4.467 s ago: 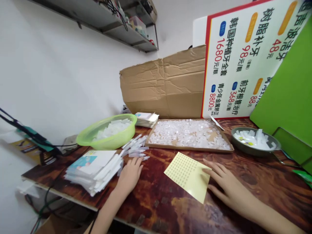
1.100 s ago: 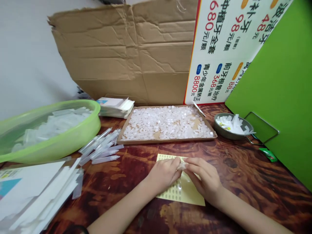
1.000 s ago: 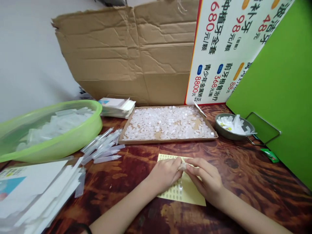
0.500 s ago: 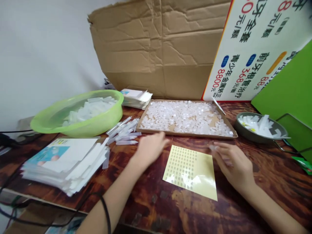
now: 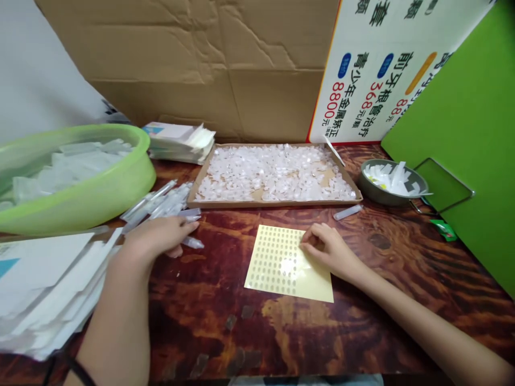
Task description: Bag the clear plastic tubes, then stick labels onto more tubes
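My left hand (image 5: pixel 163 236) reaches into a loose pile of clear plastic tubes (image 5: pixel 161 198) at the left. Its fingers are closed around one plastic tube (image 5: pixel 193 243), whose tapered end sticks out between the forefinger and thumb. My right hand (image 5: pixel 324 246) rests over a yellow sticker sheet (image 5: pixel 277 262) with rows of small grey oval stickers. Thumb and forefinger are pinched at the right edge of the rows; whatever lies between the tips is too small to make out. A single frosted tube (image 5: pixel 348 212) lies behind my right hand, before the cardboard tray.
A shallow cardboard tray (image 5: pixel 277 203) full of small clear pieces stands at the back. On the left are a green basin (image 5: pixel 100 198) of tubes and stacked white cards (image 5: pixel 52 289). Another card stack (image 5: pixel 181 142) stands behind. A grey pan (image 5: pixel 388 195) holds white strips at right.
My left hand has moved left from beside the sheet to the tubes. My right hand has put a tube down near the tray and moved onto the sticker sheet. The view has shifted.
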Motion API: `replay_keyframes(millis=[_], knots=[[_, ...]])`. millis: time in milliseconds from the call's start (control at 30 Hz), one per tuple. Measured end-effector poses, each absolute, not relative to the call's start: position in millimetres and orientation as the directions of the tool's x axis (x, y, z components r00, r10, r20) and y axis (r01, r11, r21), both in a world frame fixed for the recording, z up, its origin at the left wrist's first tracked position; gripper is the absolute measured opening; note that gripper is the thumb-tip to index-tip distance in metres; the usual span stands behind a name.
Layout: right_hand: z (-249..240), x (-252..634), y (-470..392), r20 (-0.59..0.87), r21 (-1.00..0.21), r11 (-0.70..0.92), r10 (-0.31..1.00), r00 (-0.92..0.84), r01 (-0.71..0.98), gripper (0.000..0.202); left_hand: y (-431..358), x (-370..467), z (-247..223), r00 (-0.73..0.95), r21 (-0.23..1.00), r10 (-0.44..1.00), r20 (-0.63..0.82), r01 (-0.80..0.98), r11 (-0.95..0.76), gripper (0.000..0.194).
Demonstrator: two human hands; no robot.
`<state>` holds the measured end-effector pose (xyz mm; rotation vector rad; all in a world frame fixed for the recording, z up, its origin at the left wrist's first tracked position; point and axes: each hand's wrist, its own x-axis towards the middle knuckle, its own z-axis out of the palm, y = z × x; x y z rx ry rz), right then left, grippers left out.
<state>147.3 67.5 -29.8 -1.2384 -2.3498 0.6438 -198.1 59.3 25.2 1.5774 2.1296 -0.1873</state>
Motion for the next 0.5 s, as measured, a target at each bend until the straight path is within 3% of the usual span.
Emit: replay_keyframes(millis=[67, 133, 200, 300, 400, 500], knots=[[-31.3, 148.6, 70.4, 0.109, -0.645, 0.443, 0.859, -0.499, 0.622, 0.010, 56.0, -177.0, 30.8, -0.169, 0.127, 0.871, -0.462, 0.959, 0.253, 0.035], [-32.4, 149.5, 72.8, 0.108, -0.660, 0.432, 0.864, -0.492, 0.615, 0.011, 52.6, -153.8, 34.2, -0.042, 0.121, 0.947, -0.318, 0.989, 0.084, 0.028], [-33.1, 149.3, 73.6, 0.119, -0.650, 0.440, 0.865, -0.488, 0.620, 0.011, 50.1, -130.7, 32.2, 0.143, 0.245, 0.987, -0.066, 0.962, -0.123, 0.018], [-33.6, 148.3, 73.0, 0.154, -0.626, 0.465, 0.861, -0.485, 0.626, 0.014, 47.5, -97.6, 16.6, 0.248, 0.569, 0.936, 0.250, 0.744, -0.349, 0.011], [-33.1, 148.9, 73.0, 0.184, -0.610, 0.495, 0.848, -0.497, 0.618, 0.016, 44.4, -69.0, -6.4, 0.250, 0.758, 0.927, 0.278, 0.536, -0.372, 0.016], [-31.5, 150.7, 74.1, 0.172, -0.624, 0.510, 0.829, -0.533, 0.592, 0.013, 41.7, -50.0, -22.9, 0.274, 0.789, 0.922, 0.275, 0.484, -0.379, 0.022]])
